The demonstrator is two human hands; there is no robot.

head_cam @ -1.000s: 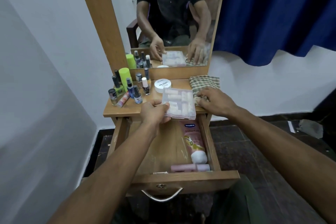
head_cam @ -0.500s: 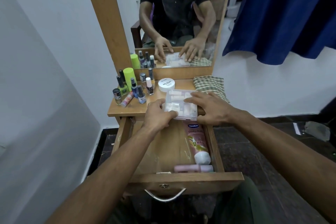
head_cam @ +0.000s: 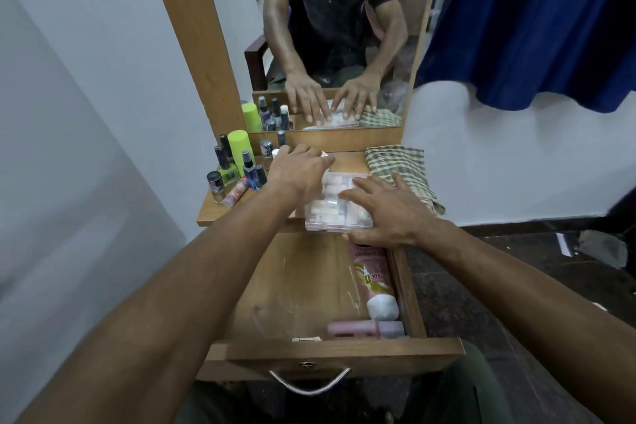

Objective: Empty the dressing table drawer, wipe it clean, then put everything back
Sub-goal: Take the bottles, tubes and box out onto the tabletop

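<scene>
Right hand point(head_cam: 389, 213) lies flat, fingers spread, on the clear plastic compartment box point(head_cam: 339, 206) at the table's point(head_cam: 213, 213) front edge. Left hand point(head_cam: 299, 172), fingers straight, touches its far left corner. The box is probably light, stiff and slippery: take it by the side edges.

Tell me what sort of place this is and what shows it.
Probably a bedroom or dressing corner in a home. A wooden dressing table stands with a tall mirror against a white wall, nail polish bottles are clustered on its top, and a blue curtain hangs at the right.
</scene>
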